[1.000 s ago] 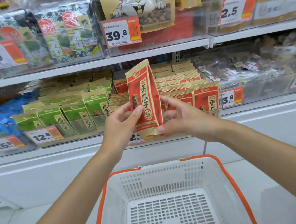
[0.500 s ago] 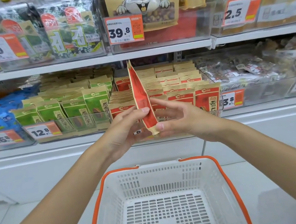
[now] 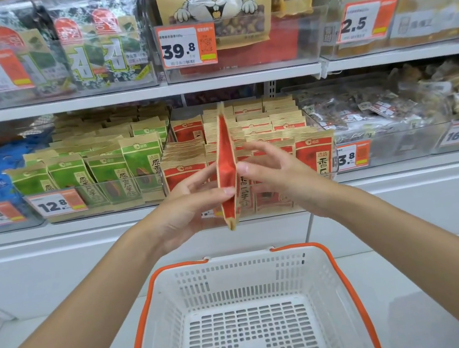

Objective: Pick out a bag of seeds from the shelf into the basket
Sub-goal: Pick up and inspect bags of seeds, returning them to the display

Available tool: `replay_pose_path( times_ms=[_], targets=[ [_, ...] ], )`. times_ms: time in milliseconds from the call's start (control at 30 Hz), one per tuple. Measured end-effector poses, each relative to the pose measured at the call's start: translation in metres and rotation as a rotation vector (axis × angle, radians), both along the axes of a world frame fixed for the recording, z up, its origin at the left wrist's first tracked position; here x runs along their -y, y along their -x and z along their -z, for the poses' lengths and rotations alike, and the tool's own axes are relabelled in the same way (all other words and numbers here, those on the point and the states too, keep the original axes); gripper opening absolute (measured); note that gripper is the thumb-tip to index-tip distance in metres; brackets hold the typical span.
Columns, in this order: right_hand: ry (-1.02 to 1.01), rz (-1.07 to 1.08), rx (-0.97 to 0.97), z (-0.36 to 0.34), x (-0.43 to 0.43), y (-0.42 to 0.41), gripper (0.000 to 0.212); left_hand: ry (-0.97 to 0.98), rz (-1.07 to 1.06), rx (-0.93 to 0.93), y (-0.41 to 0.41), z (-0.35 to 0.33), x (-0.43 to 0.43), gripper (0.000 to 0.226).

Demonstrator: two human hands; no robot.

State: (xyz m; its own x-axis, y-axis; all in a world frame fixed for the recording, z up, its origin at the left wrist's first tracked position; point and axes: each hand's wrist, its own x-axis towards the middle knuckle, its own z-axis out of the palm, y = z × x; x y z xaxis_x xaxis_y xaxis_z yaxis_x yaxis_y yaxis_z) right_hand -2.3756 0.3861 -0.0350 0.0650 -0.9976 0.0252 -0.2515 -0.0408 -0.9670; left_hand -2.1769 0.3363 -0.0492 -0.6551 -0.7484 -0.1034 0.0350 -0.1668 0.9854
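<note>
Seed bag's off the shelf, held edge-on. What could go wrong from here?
The red seed bag is pinched low by the left grip, the right grip only touching with fingertips; it could slip.
It hangs nearer the shelf than the basket; released now, it may miss.
Shelved red bags sit just behind; knuckles could topple them.

The left hand pinched a red seed bag, upright and edge-on, in front of the shelf and its matching red bags. The right hand touched its other side with straight fingers. A white basket sat below.
</note>
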Motion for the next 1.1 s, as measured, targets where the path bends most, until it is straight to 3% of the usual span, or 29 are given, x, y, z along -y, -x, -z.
replay_pose_path(
  times_ms=[133, 433, 633, 867, 1000, 1100],
  targets=[
    [0.0, 0.083, 0.174, 0.0, 0.003, 0.002, 0.097, -0.006, 0.123, 0.129, 0.001, 0.003, -0.001, 0.073],
    [0.011, 0.159, 0.251, 0.003, 0.005, 0.007, 0.062, -0.089, 0.179, 0.068, 0.0, 0.006, 0.001, 0.059],
    [0.043, 0.175, 0.162, 0.007, 0.006, 0.006, 0.066, -0.061, 0.188, 0.062, 0.0, 0.007, 0.001, 0.058],
    [0.12, 0.31, -0.082, 0.009, 0.008, 0.001, 0.067, 0.21, 0.037, 0.235, 0.011, 0.004, -0.009, 0.036],
    [0.148, 0.367, -0.1, 0.01, 0.01, 0.006, 0.037, 0.218, 0.031, 0.266, 0.012, 0.004, -0.011, 0.03],
    [0.123, 0.372, -0.063, 0.007, 0.009, 0.007, 0.028, 0.229, -0.011, 0.275, 0.011, 0.003, -0.01, 0.03]
  ],
)
